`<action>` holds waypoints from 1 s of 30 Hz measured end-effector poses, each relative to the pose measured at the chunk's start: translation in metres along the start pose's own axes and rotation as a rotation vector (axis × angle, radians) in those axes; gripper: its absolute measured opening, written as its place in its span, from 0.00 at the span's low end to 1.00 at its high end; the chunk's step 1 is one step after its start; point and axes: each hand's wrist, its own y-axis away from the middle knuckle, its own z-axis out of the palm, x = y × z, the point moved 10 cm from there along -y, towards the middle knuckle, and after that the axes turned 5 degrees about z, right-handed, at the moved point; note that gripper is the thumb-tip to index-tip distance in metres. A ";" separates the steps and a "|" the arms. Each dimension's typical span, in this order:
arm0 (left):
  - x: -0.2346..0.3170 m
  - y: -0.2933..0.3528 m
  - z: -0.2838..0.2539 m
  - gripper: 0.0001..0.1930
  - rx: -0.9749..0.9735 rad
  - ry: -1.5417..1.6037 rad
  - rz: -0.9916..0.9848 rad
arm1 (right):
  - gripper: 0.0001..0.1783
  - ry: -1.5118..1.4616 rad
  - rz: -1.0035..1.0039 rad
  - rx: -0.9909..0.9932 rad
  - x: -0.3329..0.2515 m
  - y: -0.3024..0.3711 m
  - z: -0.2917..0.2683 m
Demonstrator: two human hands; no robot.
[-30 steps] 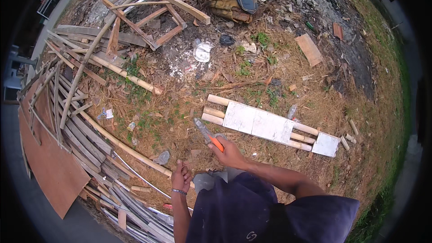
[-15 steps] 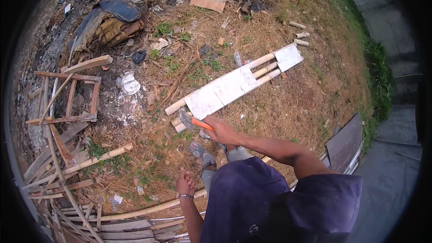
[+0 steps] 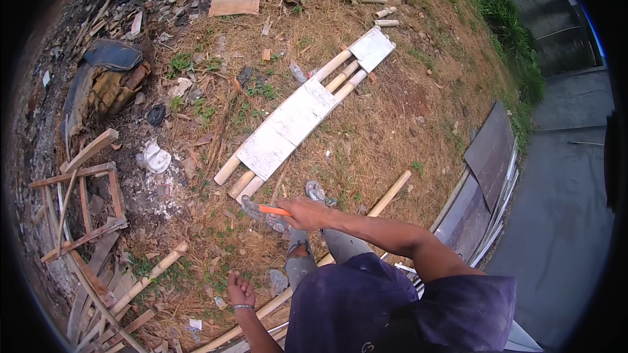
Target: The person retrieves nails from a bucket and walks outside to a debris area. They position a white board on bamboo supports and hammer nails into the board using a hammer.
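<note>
My right hand is closed round the orange handle of a hatchet-like tool with a broad grey head. That head is over the ground by my sandalled feet, near the close end of a bamboo bench-like frame. White boards lie on its poles, with a gap between the long section and the far board. Low on the left, my left hand hangs above the grass, fingers loosely bent and apart, with nothing visible in it.
A bamboo pole runs along the ground past my legs. Broken wooden frames and planks pile up at left, below a torn dark seat. Dark sheets lie at right beside a grey paved strip. Short bamboo pieces lie beyond the bench.
My view has turned and shifted, so the boarded frame sits farther left and steeper. My right hand and the tool have moved off the frame's near end, closer to my feet. The left hand stays low.
</note>
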 end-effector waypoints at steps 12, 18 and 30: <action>-0.114 -0.033 0.104 0.14 -0.137 -0.035 -0.222 | 0.13 0.063 0.197 0.014 0.123 0.051 -0.011; -0.141 -0.014 0.155 0.14 -0.077 -0.029 -0.216 | 0.13 0.026 0.262 0.075 0.219 0.084 -0.067; -0.256 -0.008 0.338 0.13 -0.151 0.127 -0.145 | 0.13 0.139 0.372 0.106 0.439 0.104 -0.231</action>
